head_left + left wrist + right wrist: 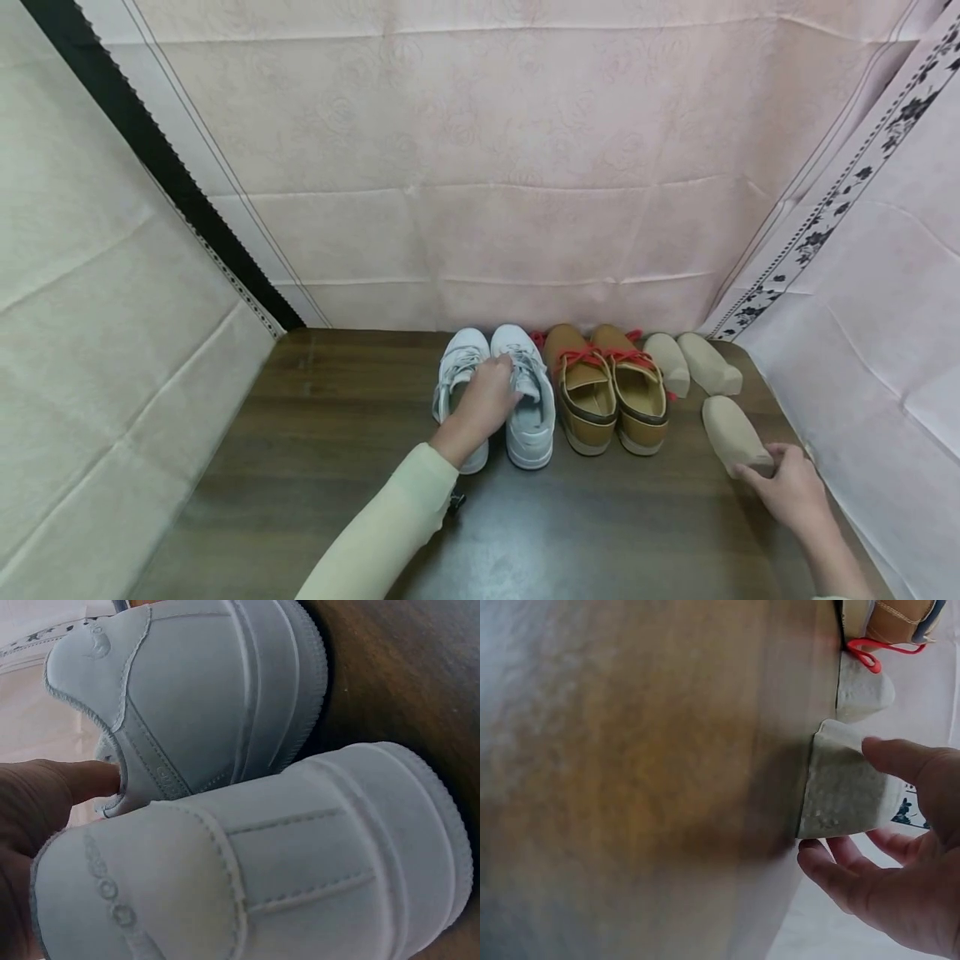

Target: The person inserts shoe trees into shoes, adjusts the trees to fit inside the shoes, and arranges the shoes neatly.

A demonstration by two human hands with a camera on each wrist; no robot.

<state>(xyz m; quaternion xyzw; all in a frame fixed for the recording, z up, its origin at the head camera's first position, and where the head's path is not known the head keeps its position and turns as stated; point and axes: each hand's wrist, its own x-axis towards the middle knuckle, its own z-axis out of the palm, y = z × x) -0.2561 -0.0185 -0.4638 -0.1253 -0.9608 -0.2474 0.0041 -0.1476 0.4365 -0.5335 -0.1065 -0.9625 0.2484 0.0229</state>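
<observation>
A pair of white sneakers stands side by side on the wooden floor, the left sneaker [459, 367] and the right sneaker [531, 425]. My left hand [489, 396] grips them where their inner sides meet, its thumb over the right one's collar [116, 772]. Its other fingers are partly hidden by the near heel [300, 862]. At the right, a beige, rounded shoe insert [731, 429] lies on the floor. My right hand [791, 483] pinches its blunt near end, thumb [900, 756] on one side and fingers on the other.
Brown shoes with red laces [588, 392] stand to the right of the sneakers. Beyond them lie two more beige inserts, one [666, 362] partly behind a brown shoe, the other [711, 364] beside it. Pale cloth walls [487, 167] enclose the floor [337, 467].
</observation>
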